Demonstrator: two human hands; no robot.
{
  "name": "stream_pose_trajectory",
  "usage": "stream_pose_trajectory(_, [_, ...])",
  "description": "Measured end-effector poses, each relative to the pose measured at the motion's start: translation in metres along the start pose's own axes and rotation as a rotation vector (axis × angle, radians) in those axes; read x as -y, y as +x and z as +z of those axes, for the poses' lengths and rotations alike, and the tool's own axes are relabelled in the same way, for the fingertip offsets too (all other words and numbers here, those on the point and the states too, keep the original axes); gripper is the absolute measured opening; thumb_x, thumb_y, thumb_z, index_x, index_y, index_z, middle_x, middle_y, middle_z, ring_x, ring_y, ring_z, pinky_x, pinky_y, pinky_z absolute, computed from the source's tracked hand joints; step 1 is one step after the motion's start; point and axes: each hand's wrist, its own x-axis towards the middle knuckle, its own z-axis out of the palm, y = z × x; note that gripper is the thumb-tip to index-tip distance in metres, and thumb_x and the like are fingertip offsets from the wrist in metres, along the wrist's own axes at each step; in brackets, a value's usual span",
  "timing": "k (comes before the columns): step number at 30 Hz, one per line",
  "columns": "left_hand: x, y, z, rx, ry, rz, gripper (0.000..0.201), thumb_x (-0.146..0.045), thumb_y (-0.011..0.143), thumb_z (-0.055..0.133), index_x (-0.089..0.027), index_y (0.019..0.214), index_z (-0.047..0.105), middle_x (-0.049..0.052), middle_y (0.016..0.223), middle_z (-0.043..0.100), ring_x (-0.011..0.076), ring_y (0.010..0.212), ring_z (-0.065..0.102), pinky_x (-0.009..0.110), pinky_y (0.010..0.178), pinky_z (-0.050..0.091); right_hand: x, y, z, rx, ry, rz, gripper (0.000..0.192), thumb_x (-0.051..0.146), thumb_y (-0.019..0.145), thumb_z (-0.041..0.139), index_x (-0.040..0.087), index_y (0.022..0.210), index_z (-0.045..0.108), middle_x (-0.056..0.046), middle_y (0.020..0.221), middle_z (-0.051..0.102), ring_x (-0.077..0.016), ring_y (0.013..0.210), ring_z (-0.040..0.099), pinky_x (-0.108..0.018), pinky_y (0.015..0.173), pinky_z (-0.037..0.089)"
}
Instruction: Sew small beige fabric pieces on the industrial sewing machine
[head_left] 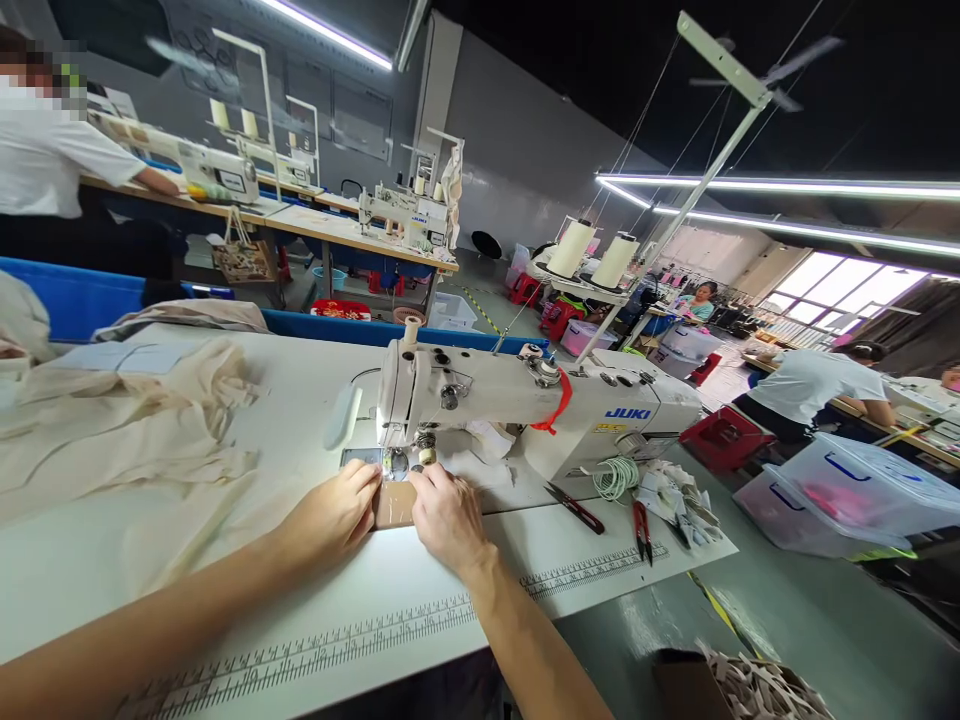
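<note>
- The left hand [334,512] is lying flat, fingers loosely curled, pressing down on the left edge of a small tan fabric piece [395,503] on the table [315,600].
- The right hand [448,515] is lying on the same piece from the other side, its fingers pointing toward the needle area; it is pressing rather than gripping, and nothing is enclosed in either hand.
- The tan fabric piece is sitting between the two hands, its far end reaching under the presser foot [395,462] just ahead of the fingertips.
- The sewing machine [525,400] is standing directly beyond both hands, its arm running off to the right and overhanging the area ahead of the right hand.
- A red-handled pair of scissors [576,508] is lying to the right of the right hand, well clear of it.
- Red thread snips [643,530] and a pile of small labels [679,495] are lying farther right.
- A heap of cream cloth [112,425] is lying to the left of the left hand, apart from it.
- A printed ruler strip [337,640] is running along the table edge nearer than both hands.
</note>
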Motion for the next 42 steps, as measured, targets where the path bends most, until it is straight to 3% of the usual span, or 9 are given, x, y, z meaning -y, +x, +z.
stream_pose_trajectory(9, [-0.001,0.003,-0.002,-0.014,-0.046,-0.018,0.032,-0.01,0.096,0.042,-0.013,0.104,0.073,0.015,0.11,0.071,0.0254,0.096,0.065,0.034,0.08,0.061,0.001,-0.002,-0.002,-0.007,0.065,0.012,0.024,0.008,0.093,0.053,0.021,0.104,0.069,-0.004,0.098,0.069,-0.0175,0.079,0.063,-0.03,0.066,0.043])
stream_pose_trajectory(14, [-0.002,0.003,-0.006,-0.014,-0.068,-0.023,0.032,-0.013,0.097,0.042,-0.013,0.105,0.073,0.015,0.11,0.072,0.0253,0.097,0.066,0.034,0.082,0.062,-0.013,0.022,-0.004,0.023,0.182,0.182,0.019,0.022,0.105,0.052,0.02,0.093,0.067,-0.004,0.092,0.072,-0.0161,0.077,0.066,-0.027,0.063,0.039])
stream_pose_trajectory(18, [-0.002,0.005,-0.009,-0.034,-0.03,0.004,0.033,-0.015,0.098,0.041,-0.011,0.105,0.073,0.014,0.106,0.073,0.0252,0.095,0.066,0.033,0.079,0.063,-0.019,0.038,0.002,0.031,0.21,0.227,0.019,0.023,0.105,0.053,0.02,0.091,0.066,-0.003,0.091,0.075,-0.0154,0.077,0.067,-0.025,0.062,0.037])
stream_pose_trajectory(25, [0.001,0.005,-0.004,-0.08,0.043,0.043,0.037,-0.014,0.099,0.037,-0.008,0.108,0.072,0.014,0.104,0.073,0.0244,0.092,0.067,0.032,0.078,0.063,-0.012,0.022,0.003,-0.056,0.193,0.241,0.023,0.026,0.107,0.049,0.021,0.094,0.068,-0.003,0.086,0.076,-0.0151,0.075,0.069,-0.025,0.061,0.039])
stream_pose_trajectory(33, [0.013,0.006,0.0,-0.071,0.042,0.063,0.034,-0.015,0.099,0.041,-0.009,0.112,0.071,0.014,0.11,0.074,0.0254,0.097,0.068,0.034,0.083,0.062,-0.013,0.033,0.003,0.005,0.121,0.269,0.024,0.026,0.105,0.054,0.021,0.088,0.07,-0.003,0.08,0.077,-0.0156,0.067,0.066,-0.028,0.055,0.032])
stream_pose_trajectory(38, [0.013,0.007,0.004,-0.081,0.023,0.032,0.036,-0.017,0.099,0.039,-0.012,0.11,0.072,0.014,0.108,0.074,0.0258,0.096,0.068,0.035,0.082,0.062,-0.013,0.03,-0.009,0.034,0.106,0.309,0.027,0.027,0.104,0.06,0.02,0.08,0.07,-0.003,0.075,0.076,-0.0131,0.065,0.064,-0.028,0.055,0.025])
stream_pose_trajectory(42, [0.031,-0.001,0.0,-0.065,-0.055,0.016,0.036,-0.023,0.1,0.038,-0.017,0.108,0.073,0.013,0.109,0.075,0.0273,0.099,0.07,0.039,0.084,0.062,0.002,0.033,-0.02,0.108,0.159,0.34,0.028,0.028,0.104,0.06,0.02,0.08,0.071,-0.003,0.076,0.076,-0.0119,0.067,0.065,-0.026,0.055,0.028])
